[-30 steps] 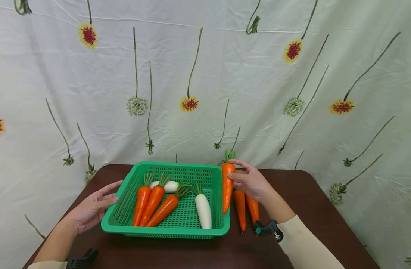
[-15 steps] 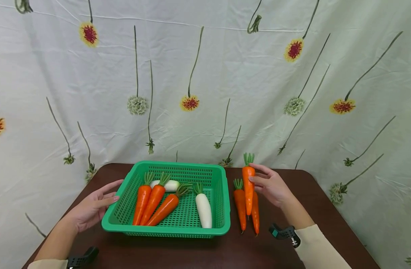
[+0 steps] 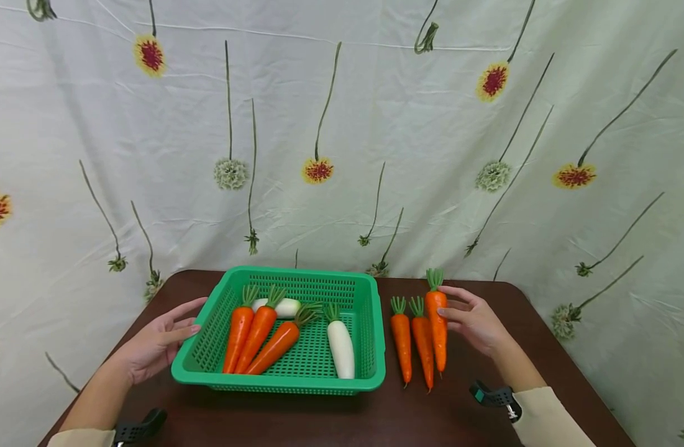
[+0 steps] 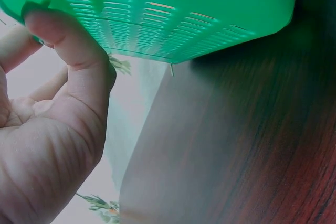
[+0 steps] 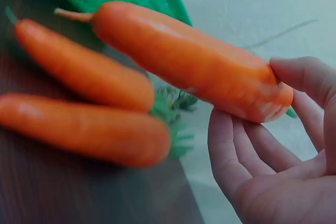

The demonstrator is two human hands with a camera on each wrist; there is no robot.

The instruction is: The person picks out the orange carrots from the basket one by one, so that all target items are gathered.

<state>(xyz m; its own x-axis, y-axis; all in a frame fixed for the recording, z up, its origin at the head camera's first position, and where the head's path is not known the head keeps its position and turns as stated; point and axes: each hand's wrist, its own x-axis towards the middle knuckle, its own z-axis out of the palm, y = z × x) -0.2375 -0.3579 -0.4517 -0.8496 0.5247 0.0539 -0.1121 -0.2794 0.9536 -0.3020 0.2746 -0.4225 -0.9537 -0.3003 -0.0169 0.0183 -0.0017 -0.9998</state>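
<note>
My right hand pinches a carrot near its leafy top, between thumb and fingers. In the right wrist view this carrot hangs above two other carrots. Those two, a left carrot and a middle carrot, lie side by side on the table, tops away from me. My left hand touches the left rim of a green plastic basket with relaxed fingers. The left wrist view shows the thumb against the basket's outer side. Inside lie three carrots and two white radishes.
The dark brown table has rounded far corners. A white cloth printed with flowers hangs behind it. Dark bands with small devices sit on both wrists.
My right hand has carried the carrot from over the basket's right rim rightward and down, to beside the two carrots on the table. The left hand stays at the basket.
</note>
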